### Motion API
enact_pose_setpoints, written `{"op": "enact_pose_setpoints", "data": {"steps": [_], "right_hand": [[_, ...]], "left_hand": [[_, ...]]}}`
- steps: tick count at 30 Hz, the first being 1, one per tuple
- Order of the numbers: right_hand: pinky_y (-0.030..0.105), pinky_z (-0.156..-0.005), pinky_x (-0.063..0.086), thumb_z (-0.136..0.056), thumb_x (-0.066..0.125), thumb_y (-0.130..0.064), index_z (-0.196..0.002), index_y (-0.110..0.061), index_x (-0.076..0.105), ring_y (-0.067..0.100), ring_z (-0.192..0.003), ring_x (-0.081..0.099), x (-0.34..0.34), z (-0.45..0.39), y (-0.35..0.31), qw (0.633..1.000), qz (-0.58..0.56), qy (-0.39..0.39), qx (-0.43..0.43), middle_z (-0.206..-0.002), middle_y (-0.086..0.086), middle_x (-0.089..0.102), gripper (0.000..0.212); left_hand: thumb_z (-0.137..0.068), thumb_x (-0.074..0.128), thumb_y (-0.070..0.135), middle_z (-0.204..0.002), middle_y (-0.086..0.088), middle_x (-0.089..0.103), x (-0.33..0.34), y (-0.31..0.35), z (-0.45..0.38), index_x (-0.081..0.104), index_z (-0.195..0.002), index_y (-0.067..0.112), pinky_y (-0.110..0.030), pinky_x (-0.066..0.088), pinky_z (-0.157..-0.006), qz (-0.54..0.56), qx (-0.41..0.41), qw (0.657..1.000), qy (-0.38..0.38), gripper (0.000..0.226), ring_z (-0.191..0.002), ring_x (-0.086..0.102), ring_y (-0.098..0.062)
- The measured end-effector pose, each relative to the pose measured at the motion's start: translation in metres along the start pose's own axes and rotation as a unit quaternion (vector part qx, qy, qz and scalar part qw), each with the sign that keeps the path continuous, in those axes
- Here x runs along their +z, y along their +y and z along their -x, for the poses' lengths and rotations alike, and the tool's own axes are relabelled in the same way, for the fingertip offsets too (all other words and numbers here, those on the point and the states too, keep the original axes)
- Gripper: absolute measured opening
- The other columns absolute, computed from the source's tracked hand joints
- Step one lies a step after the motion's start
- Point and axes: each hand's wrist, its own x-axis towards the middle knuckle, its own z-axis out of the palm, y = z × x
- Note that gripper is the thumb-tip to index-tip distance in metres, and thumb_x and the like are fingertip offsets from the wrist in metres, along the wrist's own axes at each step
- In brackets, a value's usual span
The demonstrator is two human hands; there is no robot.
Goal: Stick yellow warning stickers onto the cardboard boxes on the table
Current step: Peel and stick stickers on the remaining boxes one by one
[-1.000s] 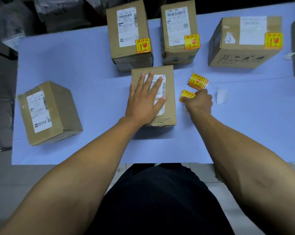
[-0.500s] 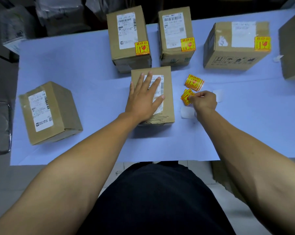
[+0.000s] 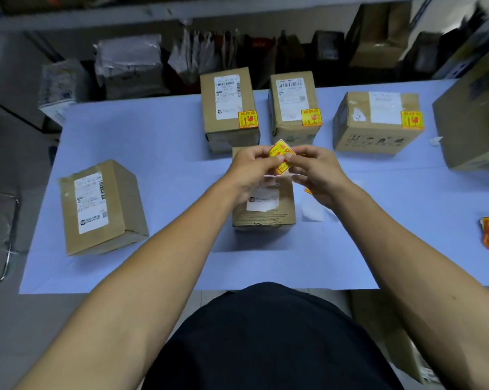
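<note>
You're holding the small yellow warning sticker with red print up between both hands, above the table and over the far end of the small brown cardboard box with the white shipping label. Your left hand is pinching the sticker's left edge with fingertips pressed together; your right hand is pinching its right corner, the other fingers curling loosely underneath. It looks like you're peeling the backing. The sticker is sitting tilted, a diamond with one corner pointing up.

What matters now: the box lies directly below and slightly toward you from the sticker, its long axis running away from you. Both hands are about equally near. Three brown boxes in the back row are already carrying stickers; the brown box at your left is bare, well apart.
</note>
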Motion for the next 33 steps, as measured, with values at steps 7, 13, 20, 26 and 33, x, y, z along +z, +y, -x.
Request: {"op": "enact_pose_setpoints", "data": {"steps": [7, 13, 20, 26, 33], "right_hand": [[0.026, -0.068, 0.057, -0.093, 0.066, -0.008, -0.08, -0.013, 0.063, 0.012, -0.059, 0.058, 0.017, 0.011, -0.012, 0.999, 0.008, -0.044, -0.021, -0.067, 0.003, 0.064, 0.015], [0.028, -0.066, 0.06, -0.097, 0.054, -0.007, -0.087, -0.007, 0.065, 0.019, -0.07, 0.07, 0.034, 0.02, -0.029, 0.992, -0.039, -0.114, -0.028, -0.075, 0.009, 0.071, 0.015], [0.03, -0.069, 0.062, -0.097, 0.054, -0.004, -0.087, -0.007, 0.064, 0.02, -0.072, 0.07, 0.045, 0.028, -0.043, 0.983, -0.041, -0.171, -0.042, -0.078, 0.011, 0.071, 0.014], [0.029, -0.067, 0.062, -0.097, 0.055, -0.004, -0.089, -0.005, 0.065, 0.02, -0.072, 0.07, 0.048, 0.027, -0.045, 0.983, -0.033, -0.174, -0.049, -0.076, 0.01, 0.071, 0.013], [0.027, -0.065, 0.061, -0.097, 0.056, -0.005, -0.089, -0.005, 0.066, 0.018, -0.073, 0.071, 0.052, 0.025, -0.045, 0.982, -0.02, -0.181, -0.053, -0.077, 0.008, 0.072, 0.013]], "left_hand": [[-0.093, 0.065, 0.007, -0.078, -0.005, 0.065, -0.022, 0.01, 0.017, 0.064, -0.087, 0.013, -0.024, 0.052, -0.06, 0.083, 0.006, 0.996, 0.006, 0.009, -0.068, 0.061, -0.013], [-0.094, 0.061, 0.005, -0.069, -0.004, 0.066, -0.037, 0.023, 0.032, 0.066, -0.093, 0.009, -0.018, 0.051, -0.052, 0.137, 0.022, 0.99, -0.013, 0.007, -0.057, 0.061, -0.008], [-0.094, 0.056, 0.0, -0.065, -0.006, 0.056, -0.05, 0.037, 0.04, 0.064, -0.09, 0.007, -0.016, 0.049, -0.046, 0.153, 0.042, 0.987, -0.03, 0.011, -0.049, 0.052, -0.006], [-0.094, 0.053, -0.002, -0.065, -0.006, 0.051, -0.055, 0.04, 0.042, 0.064, -0.087, 0.008, -0.016, 0.048, -0.045, 0.138, 0.049, 0.989, -0.032, 0.017, -0.047, 0.051, -0.005], [-0.094, 0.053, -0.002, -0.066, -0.007, 0.053, -0.059, 0.04, 0.042, 0.064, -0.089, 0.007, -0.016, 0.048, -0.045, 0.134, 0.051, 0.989, -0.021, 0.015, -0.048, 0.051, -0.005]]}}
